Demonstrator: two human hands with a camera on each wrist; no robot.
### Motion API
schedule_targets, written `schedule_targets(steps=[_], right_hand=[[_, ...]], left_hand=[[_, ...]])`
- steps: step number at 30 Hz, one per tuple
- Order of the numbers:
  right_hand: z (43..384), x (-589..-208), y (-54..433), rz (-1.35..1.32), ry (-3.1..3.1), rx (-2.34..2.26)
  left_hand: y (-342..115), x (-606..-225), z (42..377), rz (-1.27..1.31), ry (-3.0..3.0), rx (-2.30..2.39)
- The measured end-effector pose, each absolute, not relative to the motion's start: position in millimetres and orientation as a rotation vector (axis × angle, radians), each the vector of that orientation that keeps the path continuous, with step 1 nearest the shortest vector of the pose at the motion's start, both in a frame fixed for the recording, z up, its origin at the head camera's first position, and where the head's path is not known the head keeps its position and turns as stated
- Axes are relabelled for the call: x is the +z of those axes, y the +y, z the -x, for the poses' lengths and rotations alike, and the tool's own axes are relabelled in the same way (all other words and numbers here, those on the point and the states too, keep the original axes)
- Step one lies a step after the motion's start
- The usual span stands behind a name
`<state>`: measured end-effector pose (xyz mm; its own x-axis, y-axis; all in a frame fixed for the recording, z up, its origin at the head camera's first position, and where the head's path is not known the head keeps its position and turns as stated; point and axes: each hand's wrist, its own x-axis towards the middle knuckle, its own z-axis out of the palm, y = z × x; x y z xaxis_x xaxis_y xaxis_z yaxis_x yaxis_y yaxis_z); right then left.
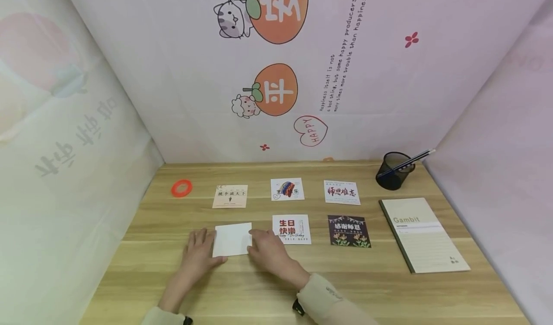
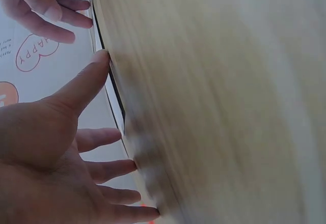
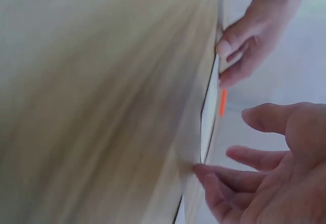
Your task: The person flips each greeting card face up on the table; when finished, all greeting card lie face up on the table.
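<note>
A blank white square card (image 1: 232, 239) lies on the wooden table between the two hands. My left hand (image 1: 199, 252) rests at its left side, with the thumb at the lower left corner and the other fingers spread nearly straight on the table, as the left wrist view also shows. On the opposite side my right hand (image 1: 271, 254) touches the card's right edge with its fingertips. In the right wrist view the thumb stands apart from the loosely bent fingers. Just beyond the right hand sits a white card with red lettering (image 1: 302, 229), its left part close to the knuckles.
Behind are a peach card (image 1: 230, 198), a white card with a colourful picture (image 1: 287, 189) and a red-lettered card (image 1: 342, 192). A dark flowered card (image 1: 349, 231), a notebook (image 1: 425, 236) and a black mesh pen cup (image 1: 390, 178) stand rightward. An orange-red tape roll (image 1: 181, 180) lies far left.
</note>
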<state>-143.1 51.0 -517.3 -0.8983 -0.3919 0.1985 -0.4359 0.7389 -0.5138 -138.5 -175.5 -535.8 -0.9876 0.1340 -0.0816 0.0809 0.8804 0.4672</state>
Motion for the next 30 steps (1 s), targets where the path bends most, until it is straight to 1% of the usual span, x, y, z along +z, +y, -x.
schedule_targets(steps=[5,11,18,26,30], right_hand=[[141.7,-519.2,40.1,-0.616,-2.921,0.791],[144.5,-518.3,33.7,-0.612,-2.951,0.773],[148.0,-515.6,28.6,-0.615,-2.966,0.92],[149.7,-516.4,24.5,-0.517,-3.011,1.069],[151.2,-517.3,24.1,-0.501,-3.008,1.063]], left_hand=[[-171.9,-537.1,139.3,-0.2,2.962,0.744],[-166.9,-537.9,140.3,-0.251,2.986,0.704],[-163.1,-536.1,137.6,-0.284,3.021,0.647],[-162.3,-536.8,136.4,-0.329,3.05,0.613],[-163.8,-536.4,137.0,-0.362,3.081,0.585]])
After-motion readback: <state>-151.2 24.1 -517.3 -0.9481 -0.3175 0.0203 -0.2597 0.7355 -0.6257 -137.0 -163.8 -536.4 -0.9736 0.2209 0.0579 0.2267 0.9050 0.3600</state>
